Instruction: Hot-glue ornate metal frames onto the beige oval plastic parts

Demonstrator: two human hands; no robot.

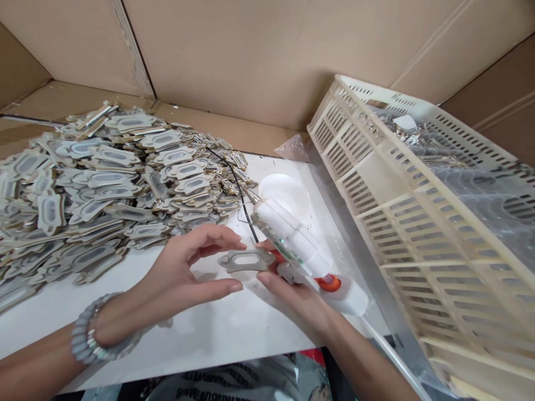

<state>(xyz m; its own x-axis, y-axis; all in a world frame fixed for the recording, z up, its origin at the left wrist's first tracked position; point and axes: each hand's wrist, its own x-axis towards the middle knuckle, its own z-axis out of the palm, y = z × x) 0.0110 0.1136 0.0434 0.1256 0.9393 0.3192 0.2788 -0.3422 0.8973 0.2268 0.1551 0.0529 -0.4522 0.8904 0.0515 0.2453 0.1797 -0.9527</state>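
A small grey flat plate with a long pale oval in its middle and pointed ends is over the white work surface. My right hand pinches its right end between thumb and fingers. Around the plate's left end, my left hand is open, thumb and fingers apart. A white glue gun with an orange trigger lies just beyond my right hand, its metal nozzle pointing up and left; whether my hand touches it is unclear. A thin black cable or strip runs down behind the plate.
A large heap of similar grey plates covers the left side. A white round dish sits behind the glue gun. At right stands a cream slotted crate holding clear plastic trays and small metal parts. Cardboard walls enclose the back.
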